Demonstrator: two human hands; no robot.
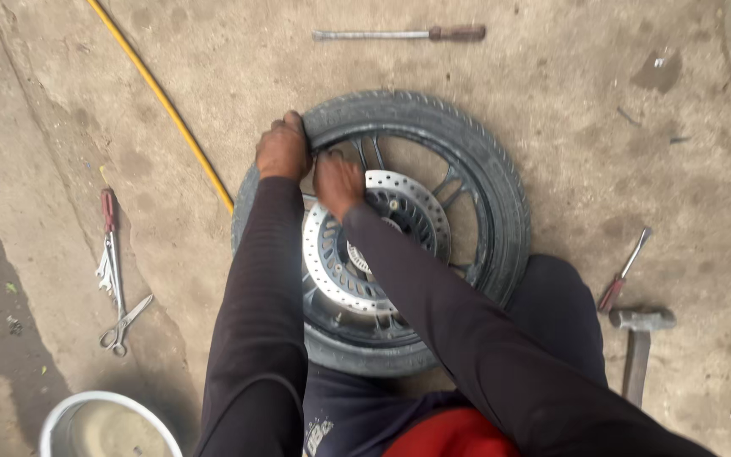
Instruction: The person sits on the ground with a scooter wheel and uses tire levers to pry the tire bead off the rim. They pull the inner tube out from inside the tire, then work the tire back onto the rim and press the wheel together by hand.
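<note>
**Asker:** Concrete floor (pixel 602 127), grey and stained, fills the frame. What is the biggest thing on it?

**Describer:** At the centre lies a motorcycle wheel (pixel 475 178), flat on its side, with a black tyre, dark spokes and a drilled silver brake disc (pixel 420 207) facing up. It sits right against your knees at the lower middle, likely so your legs keep it from sliding.

**Asker:** And my hands?

**Describer:** Both meet at the wheel's upper left. Your left hand (pixel 283 151) curls over the tyre's edge, fingers pressed together and hooked onto the rubber, as if pinning it. Your right hand (pixel 338 182) sits just beside it, inside the rim, fingers bunched and pointing down; whether they pinch anything I cannot tell.

**Asker:** What lies around me?

**Describer:** A yellow hose (pixel 162 101) runs diagonally across the upper left. A white basin (pixel 61 415) peeks in at the lower left corner. A hammer (pixel 639 338) rests at the lower right, with a red-handled screwdriver (pixel 625 275) just above it. A long metal bar with a dark grip (pixel 399 35) lies at the top centre. At the left sit a red-handled tool with spanners (pixel 111 245) and scissors (pixel 124 326). All are well apart from the wheel, seemingly laid within arm's reach.
</note>
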